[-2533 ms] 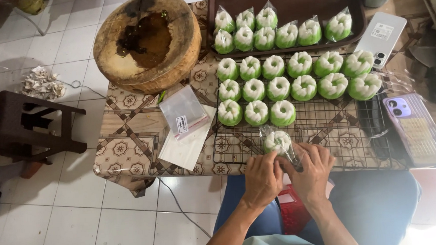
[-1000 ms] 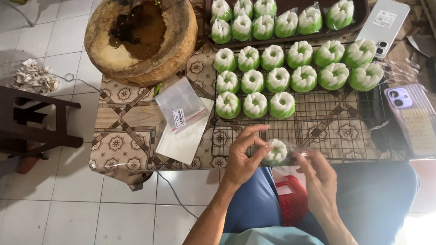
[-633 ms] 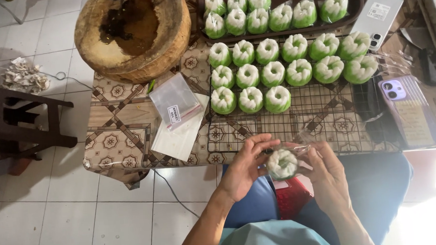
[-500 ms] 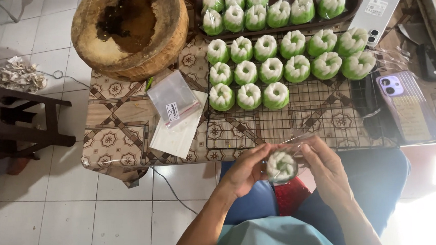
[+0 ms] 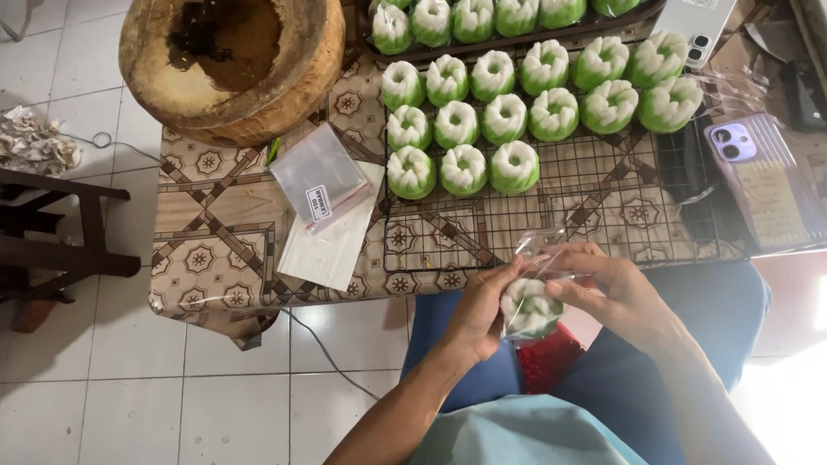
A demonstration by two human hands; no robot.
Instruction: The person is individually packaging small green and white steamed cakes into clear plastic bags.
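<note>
Both hands hold one green-and-white steamed cake (image 5: 529, 307) inside a small clear plastic bag (image 5: 539, 254), above the lap and just off the near edge of the table (image 5: 216, 243). The left hand (image 5: 482, 309) cups the cake from the side and below, fingers curled around it; the right hand (image 5: 615, 293) pinches the loose film near the bag's mouth. Neither hand is empty or relaxed.

To do this well, the cake wants only a light cradle, since it looks soft and its fluted top would likely dent under pressure. The right hand's pinch should stay on film alone, drawing the open end up and away from the cake so the plastic gathers cleanly above it. Keeping the cake seated flat at the bottom of the bag would help the wrap sit evenly.

On the table, unwrapped cakes (image 5: 506, 114) stand in rows on a black wire rack (image 5: 563, 206), bagged ones fill a dark tray (image 5: 517, 40), and a stack of spare bags (image 5: 321, 185) lies left of the rack.
</note>
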